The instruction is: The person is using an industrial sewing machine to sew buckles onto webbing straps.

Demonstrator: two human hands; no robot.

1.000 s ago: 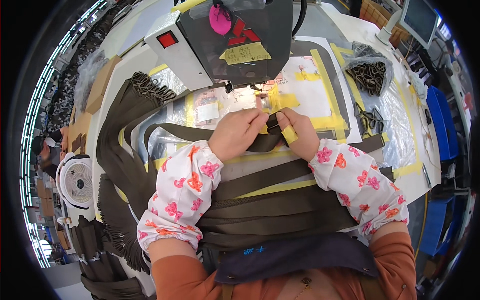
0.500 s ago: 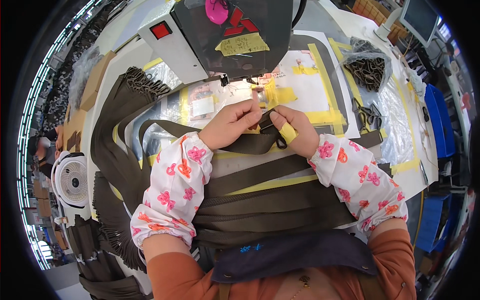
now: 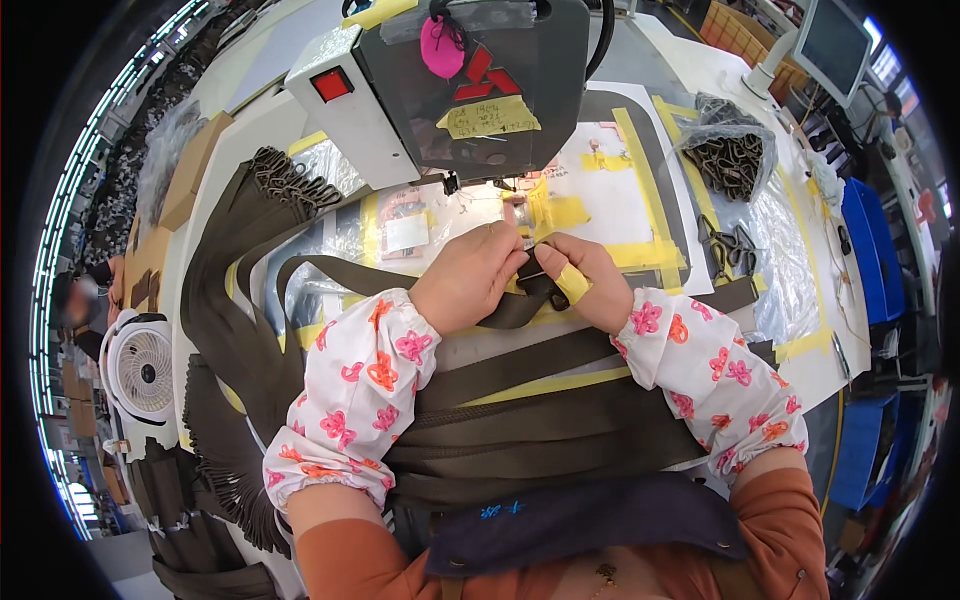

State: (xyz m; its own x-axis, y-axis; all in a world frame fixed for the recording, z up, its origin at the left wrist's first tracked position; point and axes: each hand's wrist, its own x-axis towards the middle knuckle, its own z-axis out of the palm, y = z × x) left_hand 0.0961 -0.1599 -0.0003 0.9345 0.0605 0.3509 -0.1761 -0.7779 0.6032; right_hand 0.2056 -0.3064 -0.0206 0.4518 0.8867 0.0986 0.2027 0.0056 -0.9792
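In front of the sewing machine head (image 3: 480, 90), both my hands are closed on the end of a dark olive webbing strap (image 3: 345, 272). My left hand (image 3: 465, 282) pinches the strap between thumb and fingers. Close beside it, my right hand (image 3: 588, 285), with yellow tape on a finger, grips the strap end where a dark buckle or hook (image 3: 545, 290) shows; its exact shape is partly hidden. From my left hand the strap loops away to the left. Beyond my hands lies the taped white sewing template (image 3: 620, 215).
Stacked webbing straps (image 3: 530, 440) lie before me, and more with metal hooks (image 3: 295, 180) hang at the left. To the right are a bag of metal hooks (image 3: 728, 160), loose hooks (image 3: 730, 248) and blue bins (image 3: 872, 250). A white fan (image 3: 140, 368) stands at left.
My left hand has turned and come down slightly, its knuckles now more on top. The strap end and buckle have shifted a little between my hands; the whole view has tilted slightly.
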